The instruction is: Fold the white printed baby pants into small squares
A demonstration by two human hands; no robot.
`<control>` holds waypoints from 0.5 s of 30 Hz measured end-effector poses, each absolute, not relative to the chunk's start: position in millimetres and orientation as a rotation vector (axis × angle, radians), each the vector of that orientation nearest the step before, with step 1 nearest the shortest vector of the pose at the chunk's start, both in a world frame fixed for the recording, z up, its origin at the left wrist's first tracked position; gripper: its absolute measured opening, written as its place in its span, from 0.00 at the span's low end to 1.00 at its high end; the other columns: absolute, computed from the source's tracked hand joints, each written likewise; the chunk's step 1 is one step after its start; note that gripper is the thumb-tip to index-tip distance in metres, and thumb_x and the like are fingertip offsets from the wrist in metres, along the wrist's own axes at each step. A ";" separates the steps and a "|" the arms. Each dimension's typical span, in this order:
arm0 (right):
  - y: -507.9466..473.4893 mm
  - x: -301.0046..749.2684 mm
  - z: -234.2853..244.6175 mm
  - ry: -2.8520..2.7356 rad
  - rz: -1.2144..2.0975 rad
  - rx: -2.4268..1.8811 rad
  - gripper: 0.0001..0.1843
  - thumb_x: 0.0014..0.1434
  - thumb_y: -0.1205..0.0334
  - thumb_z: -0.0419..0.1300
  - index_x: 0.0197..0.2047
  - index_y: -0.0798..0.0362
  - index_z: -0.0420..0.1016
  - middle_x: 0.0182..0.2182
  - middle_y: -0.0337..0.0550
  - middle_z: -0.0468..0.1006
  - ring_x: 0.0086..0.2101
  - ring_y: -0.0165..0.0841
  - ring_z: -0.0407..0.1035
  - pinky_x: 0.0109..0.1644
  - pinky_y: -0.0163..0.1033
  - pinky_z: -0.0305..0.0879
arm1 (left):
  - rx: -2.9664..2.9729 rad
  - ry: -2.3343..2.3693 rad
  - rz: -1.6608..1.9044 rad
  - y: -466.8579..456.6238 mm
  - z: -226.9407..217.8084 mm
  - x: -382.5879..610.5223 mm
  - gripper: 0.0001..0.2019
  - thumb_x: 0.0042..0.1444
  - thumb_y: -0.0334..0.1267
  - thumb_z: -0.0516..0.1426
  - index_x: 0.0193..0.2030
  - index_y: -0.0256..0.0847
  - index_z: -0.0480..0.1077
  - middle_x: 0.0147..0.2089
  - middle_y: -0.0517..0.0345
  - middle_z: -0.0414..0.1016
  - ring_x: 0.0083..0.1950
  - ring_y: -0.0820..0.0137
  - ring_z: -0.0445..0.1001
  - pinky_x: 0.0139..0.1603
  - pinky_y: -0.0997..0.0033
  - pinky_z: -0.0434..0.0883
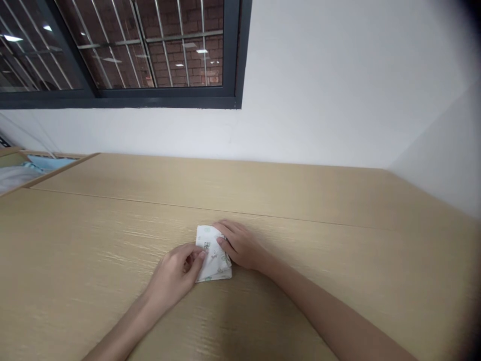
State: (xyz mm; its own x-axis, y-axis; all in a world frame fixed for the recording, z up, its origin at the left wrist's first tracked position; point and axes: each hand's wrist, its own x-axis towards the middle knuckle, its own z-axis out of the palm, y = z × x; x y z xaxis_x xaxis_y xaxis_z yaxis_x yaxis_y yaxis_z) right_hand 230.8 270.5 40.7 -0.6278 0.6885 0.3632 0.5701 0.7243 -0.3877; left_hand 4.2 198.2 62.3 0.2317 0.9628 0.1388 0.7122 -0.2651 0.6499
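A small white cloth (211,256), folded into a layered square with a printed pattern of small figures and green spots, lies on the wooden surface in front of me. My left hand (179,268) pinches its left edge between thumb and forefinger. Over the right side rests my right hand (240,244), its thumb on top of the cloth and its other fingers curled along the far right edge. The layers sit slightly offset at the near right corner. Part of the cloth's right side is hidden under my right hand.
The broad light-wood surface (124,250) has a seam running across it and meets a white wall (319,90). A dark-framed window (161,98) with metal bars is above. At far left, a wood-edged compartment holds blue and white fabric (47,163).
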 end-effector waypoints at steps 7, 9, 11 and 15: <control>269.9 231.1 42.8 -2.435 0.329 -0.946 0.19 0.74 0.58 0.45 0.63 0.49 0.66 0.58 0.50 0.73 0.57 0.42 0.66 0.62 0.51 0.63 | 2.006 1.741 0.612 201.2 64.7 2.3 0.20 0.68 0.53 0.49 0.31 0.45 0.69 0.28 0.61 0.75 0.29 0.68 0.70 0.32 0.68 0.60; 269.7 230.9 43.4 -2.428 0.338 -0.940 0.20 0.74 0.59 0.45 0.63 0.50 0.66 0.59 0.50 0.72 0.58 0.43 0.65 0.63 0.51 0.62 | 1.988 1.823 0.571 203.8 64.0 1.2 0.20 0.68 0.53 0.48 0.29 0.45 0.67 0.27 0.61 0.74 0.28 0.68 0.69 0.32 0.68 0.57; 269.4 230.8 43.2 -2.419 0.346 -0.943 0.20 0.74 0.59 0.45 0.64 0.50 0.65 0.59 0.51 0.72 0.57 0.43 0.66 0.62 0.50 0.63 | 1.973 1.878 0.552 206.7 62.6 0.0 0.19 0.68 0.52 0.48 0.29 0.45 0.65 0.27 0.60 0.74 0.29 0.67 0.69 0.32 0.68 0.56; 269.0 231.1 40.9 -2.397 0.350 -0.994 0.19 0.73 0.57 0.47 0.63 0.52 0.63 0.56 0.52 0.75 0.53 0.43 0.69 0.58 0.50 0.65 | 1.975 1.907 0.506 210.2 57.6 0.7 0.19 0.68 0.52 0.47 0.30 0.45 0.64 0.30 0.58 0.75 0.31 0.65 0.71 0.33 0.67 0.55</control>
